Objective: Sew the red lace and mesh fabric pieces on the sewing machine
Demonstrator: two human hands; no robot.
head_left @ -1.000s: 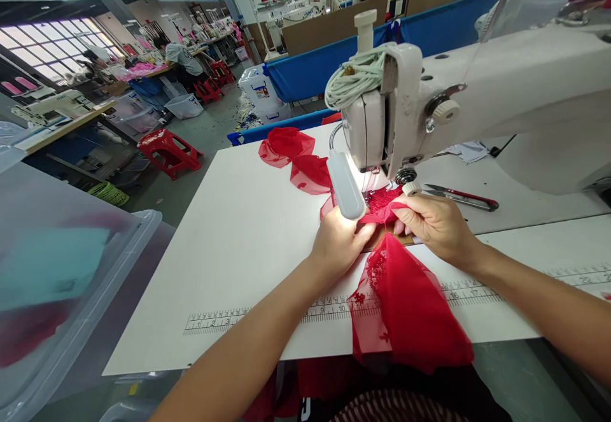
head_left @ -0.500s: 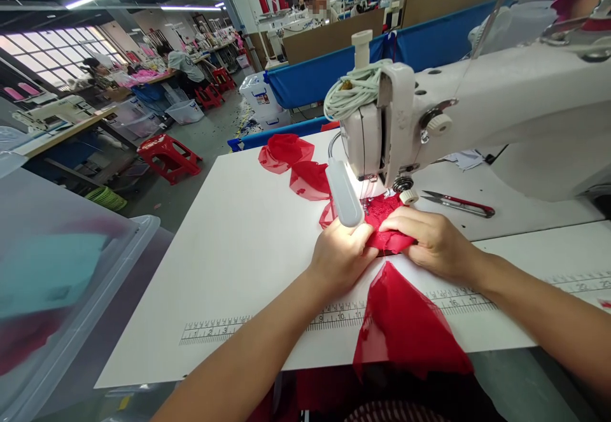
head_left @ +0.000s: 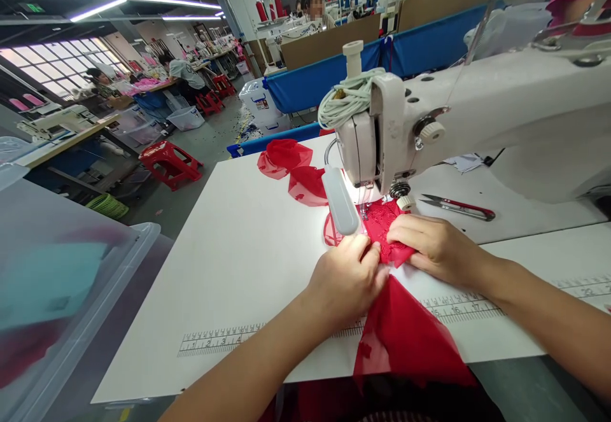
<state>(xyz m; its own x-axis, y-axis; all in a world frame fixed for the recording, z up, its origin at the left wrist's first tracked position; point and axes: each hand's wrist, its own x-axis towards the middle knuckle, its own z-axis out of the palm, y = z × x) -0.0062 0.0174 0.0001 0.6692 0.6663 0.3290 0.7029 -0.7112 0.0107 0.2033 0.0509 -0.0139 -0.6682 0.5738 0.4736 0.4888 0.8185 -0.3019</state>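
Red lace fabric (head_left: 380, 226) lies under the needle of a white sewing machine (head_left: 458, 110). My left hand (head_left: 351, 269) is closed on the near left edge of this fabric, fingers bent and pressed together. On its right side my right hand (head_left: 432, 244) grips the cloth, with the thumb partly hidden. A sheer red fabric piece (head_left: 405, 333) hangs from near my left fingers over the table's front edge. Left of the needle, a grey lamp head (head_left: 340, 202) partly covers the cloth. More sheer red pieces (head_left: 286, 156) trail away at the back left.
Thread snips (head_left: 458, 207) lie on the machine bed to the right. A ruler strip (head_left: 214, 339) runs along the white table (head_left: 229, 237). A clear plastic bin (head_left: 119, 282) stands at the left, a red stool (head_left: 169, 164) beyond. Other people work in the background.
My left hand has shifted slightly towards me and right, to the near edge of the lace by the hanging piece. My right hand stays on the lace. The view has tilted slightly.
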